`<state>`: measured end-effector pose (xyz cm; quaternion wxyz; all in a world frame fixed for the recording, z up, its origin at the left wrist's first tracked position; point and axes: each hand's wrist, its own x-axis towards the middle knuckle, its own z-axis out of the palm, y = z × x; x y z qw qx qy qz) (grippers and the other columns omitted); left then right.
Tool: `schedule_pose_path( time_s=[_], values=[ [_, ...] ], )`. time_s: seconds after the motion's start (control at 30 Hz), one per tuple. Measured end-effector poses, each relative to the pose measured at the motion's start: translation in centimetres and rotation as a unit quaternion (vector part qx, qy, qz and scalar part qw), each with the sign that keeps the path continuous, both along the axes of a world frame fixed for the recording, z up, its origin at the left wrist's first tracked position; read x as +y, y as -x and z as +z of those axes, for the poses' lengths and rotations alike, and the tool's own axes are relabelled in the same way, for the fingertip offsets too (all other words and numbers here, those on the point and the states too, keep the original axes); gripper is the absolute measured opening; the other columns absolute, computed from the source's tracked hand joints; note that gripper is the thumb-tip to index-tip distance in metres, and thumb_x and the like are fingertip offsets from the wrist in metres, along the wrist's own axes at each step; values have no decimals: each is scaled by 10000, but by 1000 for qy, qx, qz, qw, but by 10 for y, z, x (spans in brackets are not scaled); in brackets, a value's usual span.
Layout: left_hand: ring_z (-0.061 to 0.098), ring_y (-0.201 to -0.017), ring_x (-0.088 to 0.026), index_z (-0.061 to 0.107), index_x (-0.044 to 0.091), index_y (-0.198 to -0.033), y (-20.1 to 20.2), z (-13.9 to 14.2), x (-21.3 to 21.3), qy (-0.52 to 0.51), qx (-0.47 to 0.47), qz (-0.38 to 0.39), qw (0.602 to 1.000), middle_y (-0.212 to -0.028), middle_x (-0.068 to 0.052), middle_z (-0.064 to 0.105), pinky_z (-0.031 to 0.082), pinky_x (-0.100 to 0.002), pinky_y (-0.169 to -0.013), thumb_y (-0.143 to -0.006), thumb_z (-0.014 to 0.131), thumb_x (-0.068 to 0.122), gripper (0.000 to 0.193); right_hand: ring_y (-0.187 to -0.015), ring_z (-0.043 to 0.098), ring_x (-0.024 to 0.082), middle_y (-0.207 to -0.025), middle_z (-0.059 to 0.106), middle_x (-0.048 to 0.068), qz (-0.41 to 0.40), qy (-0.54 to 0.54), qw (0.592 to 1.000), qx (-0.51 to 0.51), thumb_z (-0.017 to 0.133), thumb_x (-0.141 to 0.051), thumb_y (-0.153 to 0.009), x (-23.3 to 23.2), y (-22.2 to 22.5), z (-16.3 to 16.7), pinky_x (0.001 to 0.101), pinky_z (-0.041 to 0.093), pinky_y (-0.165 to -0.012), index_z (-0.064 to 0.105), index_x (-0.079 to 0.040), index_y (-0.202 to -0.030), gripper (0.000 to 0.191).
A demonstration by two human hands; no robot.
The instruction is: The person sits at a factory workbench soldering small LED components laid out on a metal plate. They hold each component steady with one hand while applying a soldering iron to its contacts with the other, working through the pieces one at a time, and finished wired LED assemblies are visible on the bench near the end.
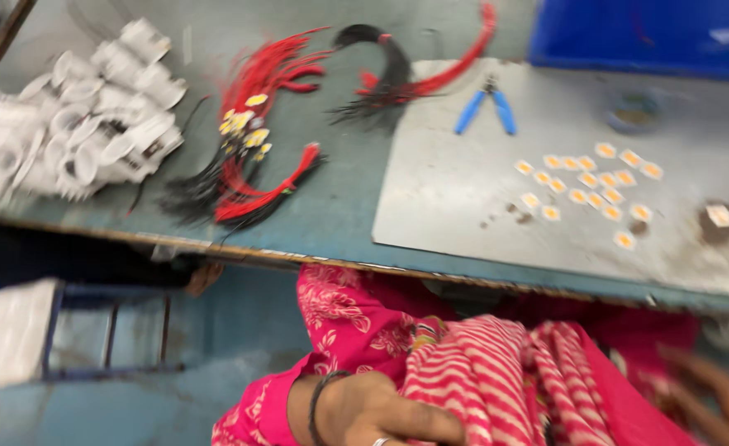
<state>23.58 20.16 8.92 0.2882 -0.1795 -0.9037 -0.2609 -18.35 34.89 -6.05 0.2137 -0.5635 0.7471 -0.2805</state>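
Note:
My left hand (364, 413) rests low in the view on my lap, fingers closed on the red-and-white striped cloth (496, 388); a dark bracelet circles the wrist and a ring shows on one finger. My right hand (724, 400) is a blur at the bottom right, fingers spread over pink fabric, holding nothing I can make out. On the grey work plate (447, 190) above lie several small white-and-yellow chips (587, 186) and blue-handled pliers (486, 107). Bundles of red and black wires (249, 140) lie left of the plate.
A heap of white plastic housings (75, 116) covers the bench's far left. More red and black wires (414, 74) lie at the plate's top edge. A blue bin (645, 33) stands at the back right. A round dark part (718, 219) sits at the plate's right. A blue rack (108, 330) stands below left.

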Motion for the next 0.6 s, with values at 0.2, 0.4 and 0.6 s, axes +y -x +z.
schedule_pose_path(
  time_s=[0.2,0.4,0.6],
  values=[
    [759,-903,-255,650,-1,-1239,11,19,38,-64,-75,-10,995,-1227,-163,713,628,-337,-710,-1093,594,-31,159,-1275,606,302,-1327,662,125,43,205,969,131,760,-471,-837,-61,-9,64,440,493,-1093,676,-132,-1322,597],
    [767,-948,-244,658,17,-1303,42,29,71,-57,-134,-32,989,-1312,-157,690,636,-325,-733,-1083,601,-59,240,-1595,-10,403,-1718,167,213,157,237,937,203,582,-815,-750,-141,-45,56,725,-37,-1205,378,-254,-1604,1042],
    [760,-1042,-240,615,-17,-1394,76,24,84,-48,-181,-76,979,-1413,-148,666,631,-307,-777,-1101,561,-75,304,-1572,-21,399,-1722,164,152,197,248,916,244,619,-834,-711,-142,-49,47,798,-65,-1143,355,-319,-1617,1075]
  ],
)
